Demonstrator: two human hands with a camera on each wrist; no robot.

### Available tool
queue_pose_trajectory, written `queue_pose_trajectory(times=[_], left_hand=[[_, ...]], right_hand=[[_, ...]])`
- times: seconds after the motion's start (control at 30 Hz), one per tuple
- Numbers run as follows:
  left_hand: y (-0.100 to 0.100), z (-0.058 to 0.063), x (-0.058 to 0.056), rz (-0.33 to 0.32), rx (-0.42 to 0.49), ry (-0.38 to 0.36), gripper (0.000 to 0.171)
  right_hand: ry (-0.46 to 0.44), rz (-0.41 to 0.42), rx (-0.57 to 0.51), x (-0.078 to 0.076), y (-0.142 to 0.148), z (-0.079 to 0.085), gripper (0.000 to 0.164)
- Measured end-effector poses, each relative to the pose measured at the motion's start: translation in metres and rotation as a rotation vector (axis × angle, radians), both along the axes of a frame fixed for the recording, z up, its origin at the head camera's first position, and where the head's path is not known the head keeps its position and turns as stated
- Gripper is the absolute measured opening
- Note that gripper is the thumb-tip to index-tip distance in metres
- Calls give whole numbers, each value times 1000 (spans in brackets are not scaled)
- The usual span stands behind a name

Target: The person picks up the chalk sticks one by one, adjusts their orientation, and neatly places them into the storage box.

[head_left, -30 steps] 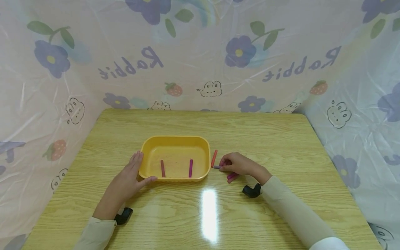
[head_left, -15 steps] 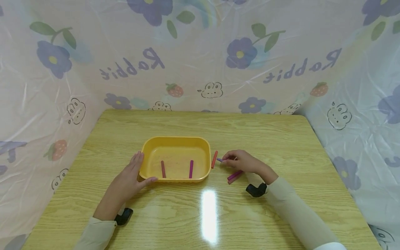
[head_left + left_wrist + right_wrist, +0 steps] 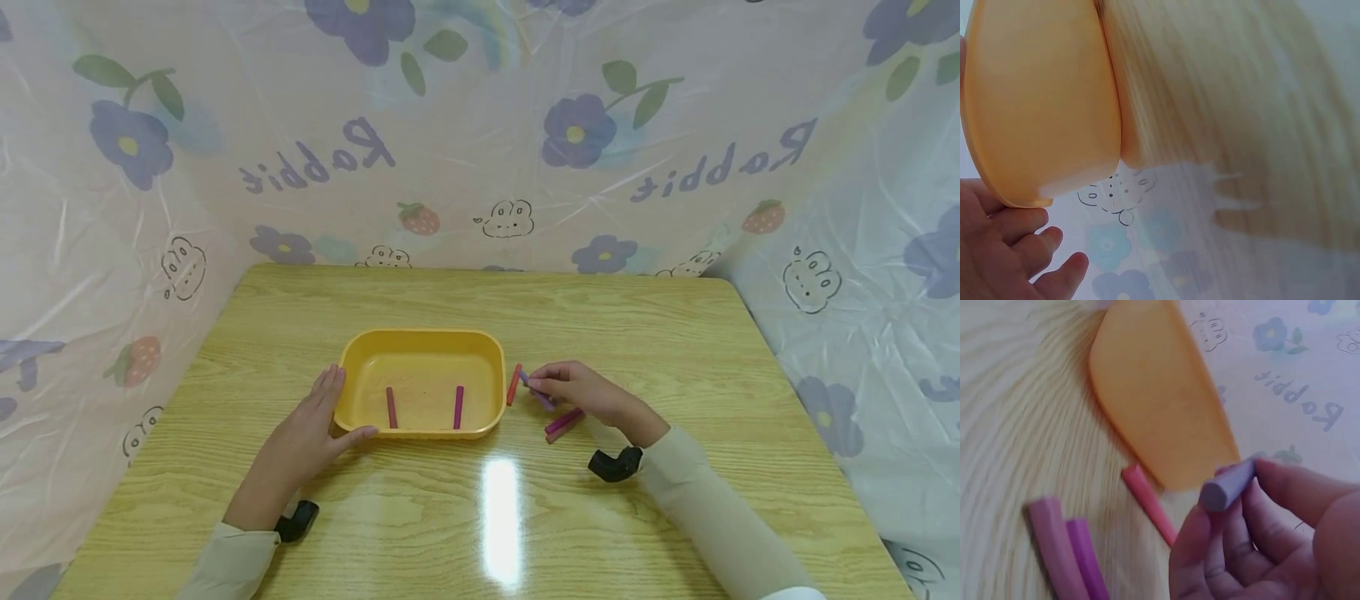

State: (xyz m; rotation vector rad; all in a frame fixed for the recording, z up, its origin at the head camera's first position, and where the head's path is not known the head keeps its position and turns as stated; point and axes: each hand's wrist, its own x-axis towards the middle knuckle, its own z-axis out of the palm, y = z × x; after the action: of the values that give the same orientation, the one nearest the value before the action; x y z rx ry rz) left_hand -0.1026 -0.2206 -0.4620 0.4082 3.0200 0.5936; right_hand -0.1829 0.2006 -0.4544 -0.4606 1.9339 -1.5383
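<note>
My left hand (image 3: 303, 429) rests against the left end of a yellow tray (image 3: 420, 335), fingers along the outer wall and thumb on the front rim. Inside the tray lie a brownish-pink crayon (image 3: 392, 408) and a magenta crayon (image 3: 458, 408). To the right of it, my right hand (image 3: 581, 393) pinches a light purple crayon (image 3: 1227, 489) between thumb and fingers, held above the table. A red crayon (image 3: 513, 385) lies beside the tray's right end. Below the right hand, a second magenta crayon (image 3: 1087, 557) and a dull pink crayon (image 3: 1052, 540) lie side by side.
Everything stands on a wood-grain table (image 3: 637, 325). A patterned curtain (image 3: 465, 158) hangs behind it and at both sides. Black wrist mounts (image 3: 617, 465) sit on both wrists. A bright reflection shows on the tabletop in front of the tray.
The right hand has lifted the light purple crayon slightly up and away from the tray's front, and the crayon has turned to a slant. The left hand and tray stay in place.
</note>
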Motion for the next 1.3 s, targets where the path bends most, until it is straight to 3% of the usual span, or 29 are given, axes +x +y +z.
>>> queue_pose_trajectory(times=[0.17, 0.37, 0.53, 0.8, 1.0, 1.3], left_hand=[[-1, -1, 0, -3, 1, 8, 107], [0, -1, 0, 0, 4, -2, 107], [0, 0, 1, -1, 16, -12, 107], [0, 0, 1, -5, 5, 1, 106], [0, -1, 1, -4, 3, 2, 107], [0, 0, 1, 1, 9, -6, 107]], right_hand=[[-106, -34, -105, 0, -2, -1, 44], [-301, -106, -263, 1, -6, 3, 30], [-422, -159, -401, 2, -10, 11, 28], [-494, -170, -478, 5, -16, 19, 26], [-513, -161, -504, 9, -23, 25, 34], [-515, -92, -548, 8, -33, 34, 37]])
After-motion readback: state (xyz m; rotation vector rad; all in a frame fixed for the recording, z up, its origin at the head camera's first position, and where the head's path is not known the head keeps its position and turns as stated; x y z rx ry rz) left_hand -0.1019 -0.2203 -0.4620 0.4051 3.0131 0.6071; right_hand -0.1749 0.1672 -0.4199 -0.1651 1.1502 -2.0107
